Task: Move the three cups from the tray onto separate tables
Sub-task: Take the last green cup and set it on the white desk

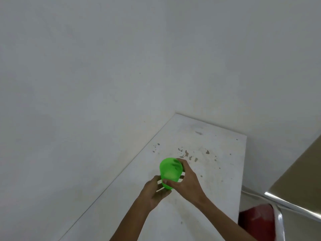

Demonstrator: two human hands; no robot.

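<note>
Cup (170, 173) green, thin plastic: probably light, squeezable | right hand (186, 182) fingers wrap its wall, left hand (153, 192) fingers half-open beside base | above worktop (217, 171)

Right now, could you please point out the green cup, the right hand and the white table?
green cup (169, 169): head view, upper wall.
right hand (188, 182): head view, back.
white table (217, 171): head view, bare top.

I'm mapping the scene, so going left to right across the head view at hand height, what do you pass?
Wall → left hand → green cup → right hand → table → red object
</note>
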